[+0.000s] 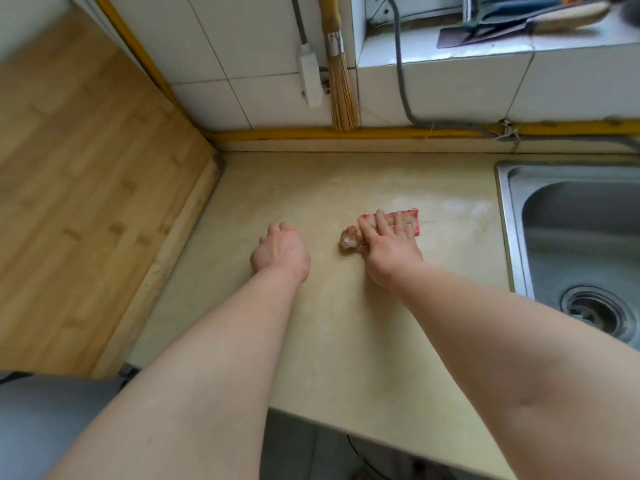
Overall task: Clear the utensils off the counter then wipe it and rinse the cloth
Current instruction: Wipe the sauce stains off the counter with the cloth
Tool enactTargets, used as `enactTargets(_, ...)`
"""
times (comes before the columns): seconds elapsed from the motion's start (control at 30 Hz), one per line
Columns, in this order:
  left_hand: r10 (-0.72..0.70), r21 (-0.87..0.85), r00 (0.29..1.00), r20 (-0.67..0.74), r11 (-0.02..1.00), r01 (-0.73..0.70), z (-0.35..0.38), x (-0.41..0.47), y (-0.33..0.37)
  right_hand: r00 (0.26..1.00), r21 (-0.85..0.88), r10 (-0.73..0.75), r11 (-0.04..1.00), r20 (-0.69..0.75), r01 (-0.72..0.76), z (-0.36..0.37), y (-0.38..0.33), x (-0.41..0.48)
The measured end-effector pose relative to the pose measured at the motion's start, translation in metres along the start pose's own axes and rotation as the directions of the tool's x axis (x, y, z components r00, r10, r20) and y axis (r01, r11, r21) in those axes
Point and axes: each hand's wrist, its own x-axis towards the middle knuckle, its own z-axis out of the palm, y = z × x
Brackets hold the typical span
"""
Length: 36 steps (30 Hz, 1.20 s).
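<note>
On the beige counter (311, 188) my right hand (388, 244) presses flat on a folded pink-red cloth (410, 218), fingers spread over it. A bunched, brownish end of the cloth (350, 239) sticks out to the left of the hand. My left hand (280, 252) rests on the counter a short way to the left, fingers curled under, holding nothing I can see. A whitish smear (464, 207) lies on the counter between the cloth and the sink.
A steel sink (575, 237) with a drain (595, 311) is sunk in at the right. A large wooden board (86, 202) fills the left side. A bamboo brush (341, 81) hangs on the tiled back wall. Knives (519, 22) lie on the upper ledge.
</note>
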Motion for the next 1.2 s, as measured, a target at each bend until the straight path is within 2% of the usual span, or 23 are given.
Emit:
enactTargets(0.13,0.018,0.005,1.000,0.002,1.000,-0.018,-0.002,-0.018,-0.022,0.997,-0.025,-0.048,0.998,0.066,0.050,0.011,-0.019,-0.023)
enactTargets(0.3,0.094,0.019,0.995,0.021,0.995,-0.095,-0.006,-0.044,-0.027,0.993,-0.008,-0.010,1.000,0.116,0.011,0.016,-0.017,-0.062)
enactTargets(0.57,0.236,0.086,0.971,0.045,0.967,-0.239,-0.008,-0.089,-0.015,0.994,0.032,0.072,0.997,0.082,-0.075,0.036,-0.001,-0.136)
enactTargets(0.73,0.413,0.092,0.900,0.136,0.900,-0.427,0.009,-0.110,0.000,0.990,0.062,0.133,0.989,0.045,-0.136,0.048,0.012,-0.177)
enactTargets(0.87,0.527,0.057,0.841,0.122,0.843,-0.536,0.026,-0.113,0.009,0.988,0.034,0.154,0.987,0.018,-0.154,0.052,0.020,-0.190)
enactTargets(0.97,0.544,0.054,0.836,0.075,0.835,-0.548,0.029,-0.107,0.010,0.989,0.024,0.147,0.989,0.015,-0.148,0.048,0.020,-0.186)
enactTargets(1.2,0.471,0.067,0.882,0.007,0.880,-0.471,0.023,-0.075,0.011,0.988,0.046,0.152,0.987,0.008,-0.153,0.026,0.032,-0.139)
